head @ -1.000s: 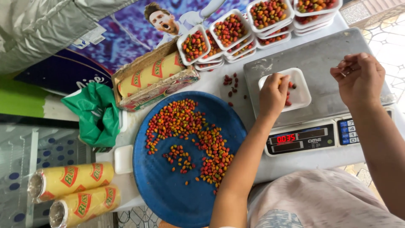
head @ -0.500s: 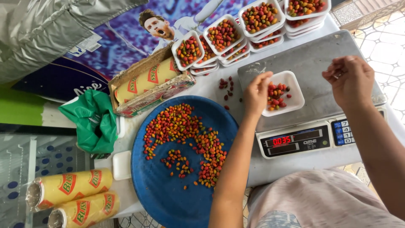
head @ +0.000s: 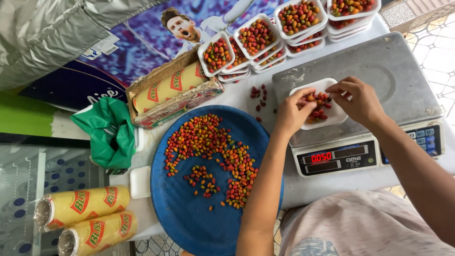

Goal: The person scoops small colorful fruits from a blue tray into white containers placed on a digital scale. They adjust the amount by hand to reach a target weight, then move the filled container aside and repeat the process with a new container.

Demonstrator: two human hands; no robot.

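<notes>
— White foam, that little tray (head: pixel 332 116), and it sits on the steel pan of the weighing scale (head: pixel 388 71), a bit toward the pan's near left corner.

— Where are the hands to it?

— Both over it. The left hand (head: pixel 294 113) comes in from the blue-plate side, fingers bent down to the tray's left half and pinched among the small red and orange fruits (head: pixel 318 108) inside. The right hand (head: pixel 360 100) reaches from the other side, its fingertips drawn together just above the tray's far right edge. Whether it pinches a fruit I cannot tell; the fingers hide it.

— So the tray lies between them?

— Between and under, yes. Neither hand grips the tray itself, as far as I can see.

— And around?

— A big round blue plate (head: pixel 189 223) just left of the scale, near the left forearm, with a loose spread of the same fruits. A few dark ones lie scattered on the table (head: pixel 259 95) between plate and scale. Filled trays (head: pixel 258 38) are stacked in a row at the far side. A cardboard box (head: pixel 170 95) with yellow rolls stands beside a crumpled green bag (head: pixel 111 132).
</notes>
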